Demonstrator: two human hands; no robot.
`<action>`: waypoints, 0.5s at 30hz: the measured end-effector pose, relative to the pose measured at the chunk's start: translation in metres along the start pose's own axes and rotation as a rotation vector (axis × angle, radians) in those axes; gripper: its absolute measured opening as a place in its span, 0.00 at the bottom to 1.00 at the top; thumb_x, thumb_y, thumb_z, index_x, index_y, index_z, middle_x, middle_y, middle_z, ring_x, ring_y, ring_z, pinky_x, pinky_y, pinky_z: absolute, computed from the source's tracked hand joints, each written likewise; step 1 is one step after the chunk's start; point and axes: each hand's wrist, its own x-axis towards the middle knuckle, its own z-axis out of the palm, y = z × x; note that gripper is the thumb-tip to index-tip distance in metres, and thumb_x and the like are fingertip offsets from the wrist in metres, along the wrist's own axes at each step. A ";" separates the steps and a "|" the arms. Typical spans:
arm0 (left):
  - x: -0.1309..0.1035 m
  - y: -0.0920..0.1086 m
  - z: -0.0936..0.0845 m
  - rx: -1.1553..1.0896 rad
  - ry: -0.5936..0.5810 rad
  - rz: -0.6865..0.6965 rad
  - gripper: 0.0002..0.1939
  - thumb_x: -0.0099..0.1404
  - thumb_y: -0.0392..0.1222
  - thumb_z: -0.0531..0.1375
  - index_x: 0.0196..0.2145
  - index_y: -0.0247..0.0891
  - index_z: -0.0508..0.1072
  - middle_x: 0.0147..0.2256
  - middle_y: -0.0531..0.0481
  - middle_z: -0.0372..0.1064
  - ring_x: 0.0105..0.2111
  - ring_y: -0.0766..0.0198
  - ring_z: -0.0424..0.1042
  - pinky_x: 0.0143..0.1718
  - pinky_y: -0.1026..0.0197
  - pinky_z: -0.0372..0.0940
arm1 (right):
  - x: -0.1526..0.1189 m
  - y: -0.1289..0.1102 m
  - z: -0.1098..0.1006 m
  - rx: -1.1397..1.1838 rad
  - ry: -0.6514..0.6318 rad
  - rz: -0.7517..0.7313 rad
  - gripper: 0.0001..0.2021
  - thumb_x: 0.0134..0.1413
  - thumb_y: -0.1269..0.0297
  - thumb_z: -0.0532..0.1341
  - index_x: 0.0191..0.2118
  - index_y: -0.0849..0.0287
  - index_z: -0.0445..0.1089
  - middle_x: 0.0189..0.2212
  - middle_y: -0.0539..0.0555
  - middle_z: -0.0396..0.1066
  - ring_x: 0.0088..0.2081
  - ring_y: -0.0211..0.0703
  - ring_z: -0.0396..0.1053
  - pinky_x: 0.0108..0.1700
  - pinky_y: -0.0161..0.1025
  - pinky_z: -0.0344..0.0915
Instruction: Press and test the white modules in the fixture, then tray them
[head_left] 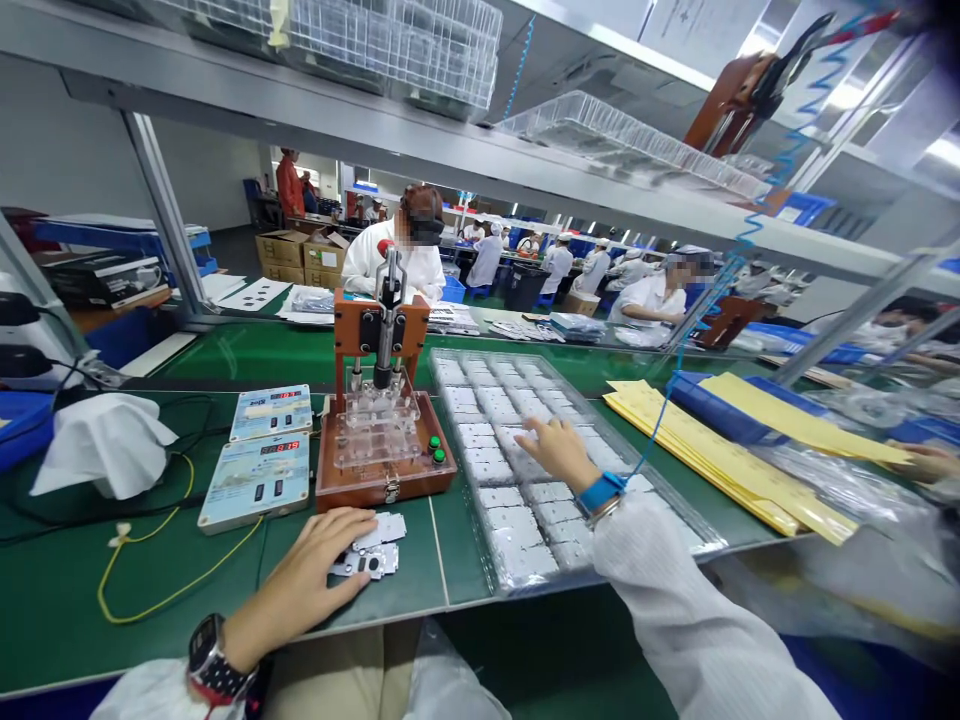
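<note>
Green matting covers a factory workbench [90,600], seen from above by the person working at it. Their left hand [311,570] lies flat and unclenched on the mat, fingers spread, with the fingertips resting on a small pile of flat grey metal plates [371,548]; it grips nothing. That pile sits just in front of a wooden press fixture [382,420] with a clear block and green buttons. The right hand [559,450], with a blue wrist strap [602,490] and a white sleeve, reaches over a clear plastic tray [525,540] to the right of the fixture. Its fingers are loosely extended and touch the grey parts in the tray's pockets; whether they pinch one cannot be told. Left of the fixture lie two pale blue meter boxes [262,460], a white cloth [105,440] and a yellow cable [150,590]. Yellow sheets [750,450] lie right of the tray. Other workers in white sit beyond.
</note>
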 end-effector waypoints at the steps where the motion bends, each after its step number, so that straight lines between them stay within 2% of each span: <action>1: 0.000 -0.001 0.000 0.005 -0.009 0.002 0.21 0.62 0.41 0.57 0.54 0.49 0.65 0.55 0.49 0.63 0.54 0.53 0.60 0.54 0.49 0.58 | 0.000 0.007 0.003 -0.003 -0.027 0.012 0.17 0.58 0.56 0.56 0.47 0.63 0.70 0.39 0.67 0.70 0.45 0.59 0.65 0.45 0.48 0.58; 4: 0.001 -0.005 0.000 0.026 -0.043 0.016 0.21 0.63 0.43 0.56 0.55 0.49 0.65 0.55 0.49 0.62 0.55 0.53 0.61 0.54 0.49 0.59 | 0.003 0.019 0.005 0.018 -0.100 -0.003 0.18 0.58 0.54 0.55 0.41 0.63 0.73 0.37 0.64 0.72 0.43 0.56 0.67 0.45 0.45 0.58; 8: 0.001 -0.010 0.003 0.046 -0.047 0.013 0.21 0.64 0.45 0.56 0.54 0.48 0.65 0.56 0.49 0.62 0.55 0.52 0.61 0.54 0.48 0.58 | 0.012 0.024 0.002 0.110 -0.175 -0.100 0.20 0.61 0.52 0.50 0.37 0.61 0.74 0.32 0.58 0.74 0.38 0.48 0.70 0.42 0.38 0.60; 15: 0.001 -0.011 0.005 0.048 -0.029 0.023 0.21 0.63 0.45 0.56 0.54 0.49 0.66 0.55 0.49 0.63 0.54 0.53 0.61 0.53 0.50 0.59 | 0.020 0.026 0.008 0.214 -0.290 -0.206 0.23 0.59 0.49 0.51 0.28 0.60 0.74 0.24 0.54 0.73 0.28 0.44 0.70 0.32 0.35 0.62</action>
